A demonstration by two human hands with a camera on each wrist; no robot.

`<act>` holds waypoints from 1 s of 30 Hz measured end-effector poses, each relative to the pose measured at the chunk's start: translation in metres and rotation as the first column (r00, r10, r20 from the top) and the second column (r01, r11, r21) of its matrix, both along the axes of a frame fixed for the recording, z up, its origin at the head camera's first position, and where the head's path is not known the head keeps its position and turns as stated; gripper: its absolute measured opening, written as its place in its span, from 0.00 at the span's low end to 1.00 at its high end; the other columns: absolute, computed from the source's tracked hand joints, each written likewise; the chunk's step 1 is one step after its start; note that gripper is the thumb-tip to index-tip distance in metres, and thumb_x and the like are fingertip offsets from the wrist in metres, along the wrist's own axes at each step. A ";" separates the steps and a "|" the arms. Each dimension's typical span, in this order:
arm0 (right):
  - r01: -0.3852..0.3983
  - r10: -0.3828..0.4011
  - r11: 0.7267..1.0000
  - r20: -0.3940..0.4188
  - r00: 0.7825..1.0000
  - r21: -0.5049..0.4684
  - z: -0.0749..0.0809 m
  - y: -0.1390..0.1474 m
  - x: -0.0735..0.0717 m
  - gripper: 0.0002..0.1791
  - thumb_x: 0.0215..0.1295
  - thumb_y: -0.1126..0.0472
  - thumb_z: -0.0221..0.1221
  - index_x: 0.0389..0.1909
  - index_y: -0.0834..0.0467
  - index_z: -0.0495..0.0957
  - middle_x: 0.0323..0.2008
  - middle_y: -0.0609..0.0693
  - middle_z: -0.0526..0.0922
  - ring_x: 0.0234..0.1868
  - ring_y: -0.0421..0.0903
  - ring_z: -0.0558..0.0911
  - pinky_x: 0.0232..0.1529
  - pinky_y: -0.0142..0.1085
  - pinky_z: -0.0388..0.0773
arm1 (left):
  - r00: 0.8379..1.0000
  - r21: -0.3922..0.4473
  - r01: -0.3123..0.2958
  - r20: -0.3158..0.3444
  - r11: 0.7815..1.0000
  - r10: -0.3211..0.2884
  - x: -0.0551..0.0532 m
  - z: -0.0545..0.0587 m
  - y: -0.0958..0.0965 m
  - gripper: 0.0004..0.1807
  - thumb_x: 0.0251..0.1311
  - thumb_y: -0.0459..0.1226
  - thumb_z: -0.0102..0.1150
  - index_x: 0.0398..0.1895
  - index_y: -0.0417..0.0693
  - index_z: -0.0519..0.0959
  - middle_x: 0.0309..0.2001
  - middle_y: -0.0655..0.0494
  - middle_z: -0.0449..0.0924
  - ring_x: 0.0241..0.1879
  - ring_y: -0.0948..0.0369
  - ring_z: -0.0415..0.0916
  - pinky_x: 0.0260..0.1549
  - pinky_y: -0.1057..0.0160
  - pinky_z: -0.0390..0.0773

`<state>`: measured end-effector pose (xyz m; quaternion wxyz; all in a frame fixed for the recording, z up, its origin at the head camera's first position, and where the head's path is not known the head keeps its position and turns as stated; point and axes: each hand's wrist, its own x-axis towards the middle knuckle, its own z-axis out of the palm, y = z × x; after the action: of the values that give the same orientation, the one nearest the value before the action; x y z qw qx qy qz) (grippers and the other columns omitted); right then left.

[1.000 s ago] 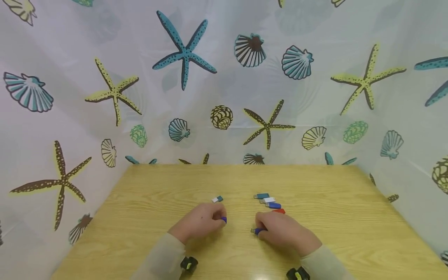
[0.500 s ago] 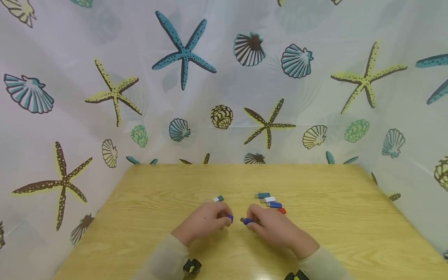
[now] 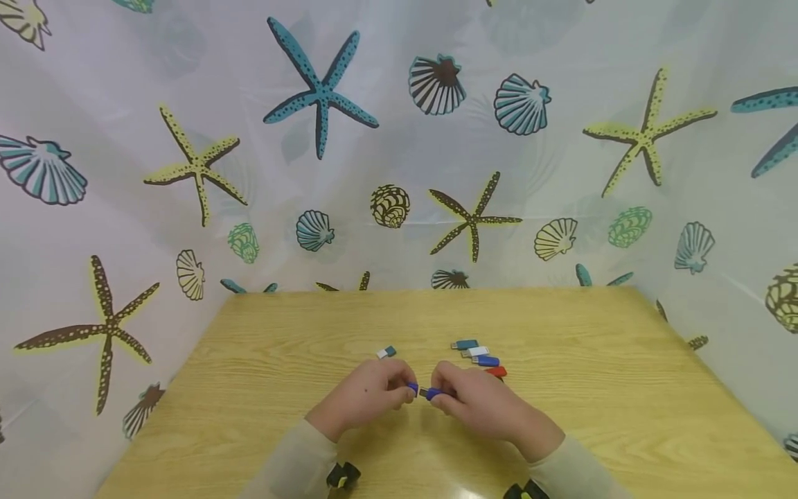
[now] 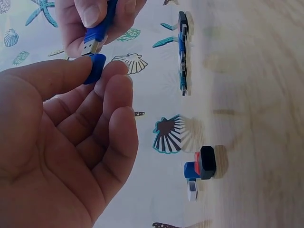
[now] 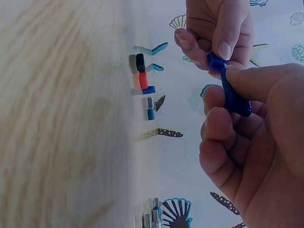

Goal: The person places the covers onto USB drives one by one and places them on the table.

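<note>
In the head view, the left hand [image 3: 369,394] pinches a blue cap [image 3: 413,388] and the right hand [image 3: 483,402] grips a blue drive [image 3: 434,394], its metal plug facing the cap, both in front of the middle of the table [image 3: 299,322]. Farther toward the table's far edge, a row holds a teal drive [image 3: 465,344], a white drive [image 3: 476,352], a second blue drive [image 3: 486,361] and a red drive [image 3: 497,372], partly hidden by the right hand; any lettering on them is too small to read. Shell-printed cloth [image 3: 399,152] hangs behind the far edge. In the left wrist view, the left thumb and finger hold the blue cap, the other fingers loosely bent, and the plug is right beside it; I cannot tell whether they touch. In the right wrist view, the right thumb and bent fingers clasp the blue drive, while a black cap [image 5: 140,62], a red cap [image 5: 143,80] and a teal cap [image 5: 150,114] stand lined up on the table.
</note>
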<state>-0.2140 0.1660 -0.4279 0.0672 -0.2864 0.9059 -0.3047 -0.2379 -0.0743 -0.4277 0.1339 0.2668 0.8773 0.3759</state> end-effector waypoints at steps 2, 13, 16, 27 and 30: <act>-0.002 0.002 1.000 0.002 1.000 0.002 0.000 0.000 0.000 0.04 0.76 0.50 0.57 0.42 0.43 0.71 0.26 0.37 0.75 0.24 0.35 0.72 0.26 0.32 0.70 | 1.000 0.001 0.003 -0.002 1.000 -0.003 0.000 0.000 0.001 0.02 0.69 0.42 0.63 0.39 0.56 0.81 0.31 0.64 0.81 0.29 0.64 0.79 0.29 0.61 0.77; 0.003 -0.003 1.000 0.004 1.000 0.005 0.003 -0.001 0.000 0.05 0.75 0.50 0.58 0.41 0.43 0.72 0.26 0.37 0.76 0.24 0.35 0.72 0.25 0.32 0.70 | 1.000 0.003 0.007 0.014 1.000 -0.007 0.002 0.002 0.003 0.02 0.69 0.42 0.63 0.38 0.57 0.81 0.32 0.59 0.83 0.28 0.63 0.77 0.29 0.61 0.77; 0.007 -0.007 1.000 -0.008 1.000 0.009 0.003 -0.001 0.001 0.05 0.76 0.50 0.58 0.41 0.44 0.72 0.26 0.37 0.75 0.24 0.35 0.72 0.25 0.32 0.70 | 1.000 0.011 0.012 0.022 1.000 -0.012 0.003 0.003 0.004 0.02 0.69 0.41 0.63 0.38 0.56 0.81 0.31 0.62 0.82 0.28 0.63 0.78 0.30 0.62 0.77; -0.006 0.007 1.000 -0.024 1.000 0.009 0.004 -0.001 0.003 0.04 0.76 0.50 0.57 0.43 0.44 0.73 0.27 0.36 0.75 0.26 0.35 0.72 0.27 0.32 0.71 | 0.999 -0.009 0.013 0.037 1.000 -0.013 0.004 0.004 0.007 0.03 0.70 0.42 0.62 0.36 0.58 0.80 0.31 0.64 0.83 0.28 0.64 0.79 0.29 0.62 0.77; -0.012 0.012 1.000 -0.030 0.999 0.003 0.004 -0.001 0.003 0.04 0.76 0.49 0.57 0.43 0.44 0.74 0.28 0.36 0.76 0.26 0.35 0.73 0.28 0.32 0.72 | 0.999 -0.012 0.009 0.044 1.000 -0.009 0.005 0.004 0.008 0.03 0.70 0.42 0.62 0.37 0.59 0.80 0.31 0.65 0.83 0.29 0.63 0.79 0.30 0.61 0.77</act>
<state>-0.2113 0.1649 -0.4239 0.0557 -0.2963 0.9055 -0.2987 -0.2328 -0.0660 -0.4236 0.1564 0.2616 0.8753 0.3755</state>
